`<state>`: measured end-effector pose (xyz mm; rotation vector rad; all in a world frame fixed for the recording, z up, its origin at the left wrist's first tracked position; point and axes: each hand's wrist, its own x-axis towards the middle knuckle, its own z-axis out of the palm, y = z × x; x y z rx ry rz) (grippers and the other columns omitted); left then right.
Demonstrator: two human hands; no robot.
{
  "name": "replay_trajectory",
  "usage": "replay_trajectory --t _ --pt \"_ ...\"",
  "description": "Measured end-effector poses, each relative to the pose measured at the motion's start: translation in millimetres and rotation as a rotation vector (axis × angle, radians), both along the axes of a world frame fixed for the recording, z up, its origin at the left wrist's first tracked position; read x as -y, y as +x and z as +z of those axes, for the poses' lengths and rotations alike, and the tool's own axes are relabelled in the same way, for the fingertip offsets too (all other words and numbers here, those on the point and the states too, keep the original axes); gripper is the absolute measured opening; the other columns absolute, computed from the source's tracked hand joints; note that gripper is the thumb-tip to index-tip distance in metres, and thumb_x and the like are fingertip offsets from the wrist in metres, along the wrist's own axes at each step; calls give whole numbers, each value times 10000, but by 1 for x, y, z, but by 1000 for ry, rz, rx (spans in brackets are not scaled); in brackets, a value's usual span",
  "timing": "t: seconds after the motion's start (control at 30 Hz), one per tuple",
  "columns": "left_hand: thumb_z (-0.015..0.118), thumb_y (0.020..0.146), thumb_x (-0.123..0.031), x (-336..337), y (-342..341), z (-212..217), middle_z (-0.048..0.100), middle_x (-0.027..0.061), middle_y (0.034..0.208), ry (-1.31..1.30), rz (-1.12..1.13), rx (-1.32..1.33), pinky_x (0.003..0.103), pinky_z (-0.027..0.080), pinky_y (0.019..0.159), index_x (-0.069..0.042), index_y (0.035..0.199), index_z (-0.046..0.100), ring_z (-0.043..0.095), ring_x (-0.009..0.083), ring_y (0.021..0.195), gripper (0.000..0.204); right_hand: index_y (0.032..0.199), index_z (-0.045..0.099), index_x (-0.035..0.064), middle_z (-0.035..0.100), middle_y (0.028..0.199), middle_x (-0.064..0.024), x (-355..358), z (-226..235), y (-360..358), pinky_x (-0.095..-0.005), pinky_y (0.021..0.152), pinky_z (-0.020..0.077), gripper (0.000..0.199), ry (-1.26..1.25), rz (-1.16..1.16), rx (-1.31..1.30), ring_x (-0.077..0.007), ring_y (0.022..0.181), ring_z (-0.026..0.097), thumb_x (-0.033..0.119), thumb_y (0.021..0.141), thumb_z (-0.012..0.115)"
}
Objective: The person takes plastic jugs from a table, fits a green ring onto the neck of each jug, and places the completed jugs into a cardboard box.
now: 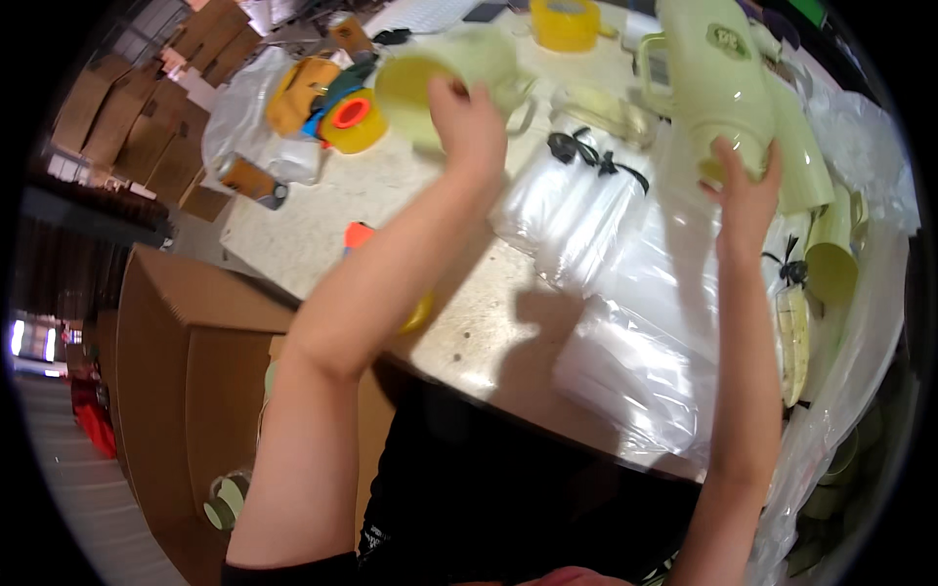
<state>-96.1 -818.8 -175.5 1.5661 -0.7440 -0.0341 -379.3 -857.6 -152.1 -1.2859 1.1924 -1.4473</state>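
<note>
A pale green jug body [476, 61] with a handle lies tilted and slightly blurred at the far middle. My left hand [471, 125] grips its open rim, fingers closed over the edge. On the right, my right hand [745, 193] holds the lower end of another pale green jug [718, 68], which has a side handle and a round dark emblem. Its fingers are curved round that end. Between the two lie rolled clear plastic bags [576, 210] tied with black bands. A flat stack of clear bags [640, 366] rests nearer to me.
An open cardboard box [230, 337] stands at the left with pale green parts inside. Yellow tape rolls [567, 24], a can [252, 181] and an orange-yellow tape dispenser [354, 119] sit on the far table. More green jug bodies [833, 256] and plastic sheeting [870, 332] line the right side.
</note>
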Motion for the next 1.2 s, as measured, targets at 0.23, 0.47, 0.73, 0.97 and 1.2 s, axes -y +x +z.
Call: replay_trajectory --t 0.23,0.47,0.73,0.97,1.2 --pt "648 884 -95 -144 52 -23 631 124 1132 130 -278 -421 341 512 834 45 1254 532 628 212 966 412 1486 264 -60 432 1420 -276 -145 -23 130 -396 1093 383 828 -81 331 -123 -349 1259 516 276 889 729" --pt "656 886 -271 -198 -89 18 431 157 1452 250 -283 981 500 257 1139 -73 1345 529 329 338 1384 516 1459 296 -90 437 1418 -293 -120 -44 26 -427 1151 320 908 -148 167 -341 -406 1339 419 342 828 787" --pt "623 876 -302 -187 -90 -26 422 131 1503 278 -251 951 579 63 1162 -55 1331 509 276 368 1428 531 1107 581 -66 614 1041 -144 79 -47 -237 -349 723 521 531 21 -849 -110 -214 884 607 341 843 798" --pt "666 848 -270 -199 -82 -33 428 200 1433 140 -249 895 582 128 1138 -25 1318 473 318 402 1368 564 1034 582 -81 648 924 -116 45 -6 -168 -300 649 539 239 -96 -502 242 -175 735 625 153 986 584" --pt "594 842 -103 -233 -105 -13 446 212 1377 -169 -395 602 537 242 1127 23 1289 458 411 396 1274 484 947 650 -1 646 869 -37 -160 6 -186 -270 754 497 269 7 -414 219 -123 799 606 230 1027 536"
